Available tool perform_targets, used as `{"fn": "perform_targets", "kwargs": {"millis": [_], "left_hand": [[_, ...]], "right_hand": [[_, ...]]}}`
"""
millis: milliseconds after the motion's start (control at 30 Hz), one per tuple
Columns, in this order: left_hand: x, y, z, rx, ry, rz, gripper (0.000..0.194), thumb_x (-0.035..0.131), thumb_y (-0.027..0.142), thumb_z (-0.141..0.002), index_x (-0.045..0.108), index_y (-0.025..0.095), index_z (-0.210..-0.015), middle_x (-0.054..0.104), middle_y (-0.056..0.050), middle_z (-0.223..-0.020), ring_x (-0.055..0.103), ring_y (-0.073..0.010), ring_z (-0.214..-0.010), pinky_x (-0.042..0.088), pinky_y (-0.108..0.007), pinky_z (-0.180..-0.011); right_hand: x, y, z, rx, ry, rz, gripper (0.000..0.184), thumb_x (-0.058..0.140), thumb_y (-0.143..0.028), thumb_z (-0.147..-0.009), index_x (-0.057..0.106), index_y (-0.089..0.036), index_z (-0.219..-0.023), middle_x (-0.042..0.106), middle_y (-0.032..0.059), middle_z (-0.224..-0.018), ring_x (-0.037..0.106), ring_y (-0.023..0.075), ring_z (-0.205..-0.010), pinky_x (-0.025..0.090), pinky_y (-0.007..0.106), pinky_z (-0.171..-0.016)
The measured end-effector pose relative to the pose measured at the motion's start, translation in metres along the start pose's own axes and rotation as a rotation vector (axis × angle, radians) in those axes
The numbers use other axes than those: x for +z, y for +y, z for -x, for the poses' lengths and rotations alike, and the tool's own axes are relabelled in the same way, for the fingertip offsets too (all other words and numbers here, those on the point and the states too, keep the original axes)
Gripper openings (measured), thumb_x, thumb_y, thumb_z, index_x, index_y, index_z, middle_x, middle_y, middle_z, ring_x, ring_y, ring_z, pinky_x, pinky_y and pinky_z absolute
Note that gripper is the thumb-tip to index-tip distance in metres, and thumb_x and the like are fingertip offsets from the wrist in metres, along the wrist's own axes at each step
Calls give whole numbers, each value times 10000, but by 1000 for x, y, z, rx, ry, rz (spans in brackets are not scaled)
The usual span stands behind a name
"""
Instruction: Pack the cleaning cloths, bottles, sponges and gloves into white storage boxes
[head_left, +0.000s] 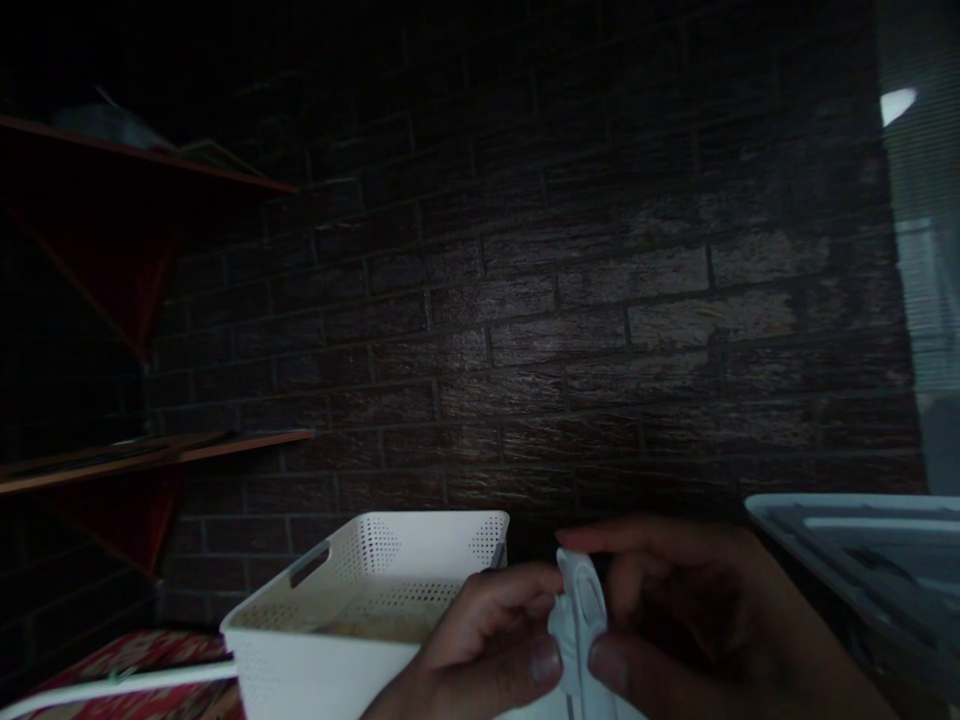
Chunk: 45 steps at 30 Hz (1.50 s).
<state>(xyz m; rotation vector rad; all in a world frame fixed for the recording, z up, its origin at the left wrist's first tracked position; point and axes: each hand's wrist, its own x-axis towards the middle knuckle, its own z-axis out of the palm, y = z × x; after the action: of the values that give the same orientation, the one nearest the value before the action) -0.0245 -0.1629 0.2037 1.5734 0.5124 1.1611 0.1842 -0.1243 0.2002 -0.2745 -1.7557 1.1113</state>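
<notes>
A small, pale plastic piece (581,625) with a rounded, looped top stands upright between my two hands, low in the head view. It looks like a clip or clasp, but its exact kind is hard to make out. My left hand (487,645) pinches its left side with thumb and forefinger. From the right, my right hand (697,610) grips it, the thumb pressed on its front and the forefinger reaching over its top. The lower end of the piece runs out of the picture. Both hands are closed.
A white perforated basket (322,655) stands left of my hands, its contents dim. A pale plastic lid or tray (862,515) lies at the right. Two shelves (247,440) jut out on the left. Behind everything rises a dark brick wall (525,330). Patterned red cloth (142,650) shows lower left.
</notes>
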Motion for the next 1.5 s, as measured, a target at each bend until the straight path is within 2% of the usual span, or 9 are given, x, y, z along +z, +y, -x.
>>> {"fn": "perform_targets", "kwargs": {"millis": [233,400,500,633,867,1033,1167,1300,1500], "left_hand": [[3,-13,-7,130,47,1,254,785,297,-840,734,191,-1065,729,-59,-966,663,-172,-888,480,-264,-838],[-2,-21,-13,181,77,-13,343,852,338,-762,664,156,-984,689,-49,-844,639,-152,-781,447,-228,-716],[-5,-20,-14,174,38,-6,338,810,370,-808,670,148,-1021,688,-69,-852,648,-160,-798,460,-234,-731],[-3,-18,-14,182,48,-11,234,716,313,-898,681,149,-1062,694,-86,-905,667,-168,-836,473,-234,-741],[-1,-18,-16,203,76,-45,204,761,292,-850,626,148,-902,691,-66,-849,670,-190,-841,473,-255,-729],[-2,-19,-15,185,75,-68,241,791,310,-820,644,134,-892,666,-51,-791,616,-152,-758,435,-232,-677],[-2,-20,-15,175,94,-76,213,746,321,-869,662,125,-873,614,-27,-742,549,-117,-708,396,-201,-635],[2,-21,-15,123,117,-12,228,810,282,-811,671,125,-899,612,-12,-771,537,-102,-716,390,-193,-659],[2,-28,-10,98,185,-7,289,862,262,-741,638,142,-878,664,-26,-848,585,-138,-817,421,-225,-712]], "right_hand": [[2,0,-5,78,103,-22,487,846,-254,-772,678,-299,-1227,647,-23,-799,627,131,-716,516,238,-644],[3,-2,-18,195,85,-77,417,853,-342,-756,711,-234,-1133,674,-9,-733,676,164,-646,552,274,-615],[3,-7,-22,230,66,-61,318,842,-355,-771,743,-203,-1032,682,-10,-673,671,143,-607,541,235,-588],[3,-15,-23,244,41,-45,291,836,-343,-785,771,-202,-1031,715,-6,-704,675,124,-635,532,204,-603],[3,-14,-24,253,27,-5,280,836,-320,-791,788,-201,-1039,694,-21,-681,640,109,-631,509,191,-595],[-1,-6,-25,231,-34,-10,240,768,-351,-865,771,-189,-1042,703,-6,-719,647,116,-655,520,196,-609],[-2,-3,-21,230,-10,-11,254,796,-361,-835,761,-189,-1018,668,-14,-694,630,123,-642,525,214,-613],[-1,5,-15,207,105,11,357,776,-441,-839,716,-198,-1093,692,29,-827,673,193,-789,561,304,-716],[-2,13,-12,93,-16,-22,297,771,-354,-850,684,-213,-1097,722,65,-949,695,230,-909,560,342,-779]]}}
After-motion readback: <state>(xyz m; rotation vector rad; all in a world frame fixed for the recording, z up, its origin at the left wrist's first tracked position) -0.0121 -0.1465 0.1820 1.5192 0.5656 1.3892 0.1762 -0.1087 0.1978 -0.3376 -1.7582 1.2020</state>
